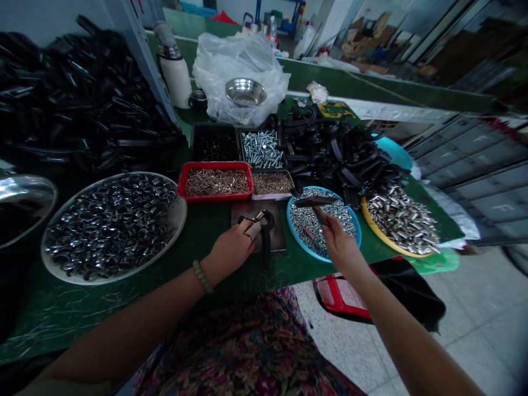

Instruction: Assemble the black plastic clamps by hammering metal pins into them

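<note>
My left hand (236, 246) is closed around a black clamp-like part (266, 231) lying on a dark metal block (277, 241) at the table's near edge. One finger is wrapped in tape. My right hand (339, 240) grips the handle of a small hammer (315, 202), whose dark head hangs over the blue bowl (295, 232) of small shiny nuts. The two hands are a short way apart.
A big metal tray (175, 220) of shiny rings sits at the left. A red tray (215, 168) of pins, black trays of screws (262, 148), a heap of black parts (342, 154) and a yellow bowl (373, 226) of metal sleeves crowd the green table (206, 225). A red stool (340, 300) stands below.
</note>
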